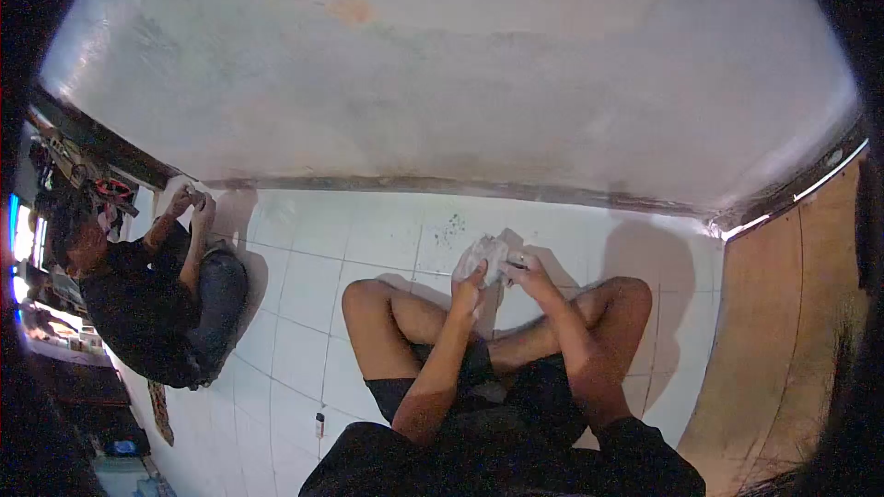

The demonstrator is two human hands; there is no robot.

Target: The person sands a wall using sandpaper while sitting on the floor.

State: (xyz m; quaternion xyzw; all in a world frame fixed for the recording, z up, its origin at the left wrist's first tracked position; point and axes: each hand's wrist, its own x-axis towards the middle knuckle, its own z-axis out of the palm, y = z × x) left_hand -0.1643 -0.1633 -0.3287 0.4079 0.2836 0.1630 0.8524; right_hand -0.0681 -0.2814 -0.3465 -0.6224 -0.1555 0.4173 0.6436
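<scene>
I sit cross-legged on a white tiled floor. In front of my shins is a whitish-grey, rounded lump (482, 256); its material is too blurred to tell. My left hand (470, 291) is closed on the lump's lower left side, with the thumb lying on top. Pale residue coats this hand and its wrist. At the lump's right edge, my right hand (525, 274) has its fingers bent together in a pinch, close to or touching the lump. Whatever sits between those fingers is too small to make out.
Dark specks (449, 231) lie on the tiles beyond the lump. A low pale wall (442, 101) rises ahead, and a wooden panel (764, 313) stands at right. Another person (138, 304) sits at left, hands raised together. A small bottle-like object (319, 423) is on the floor.
</scene>
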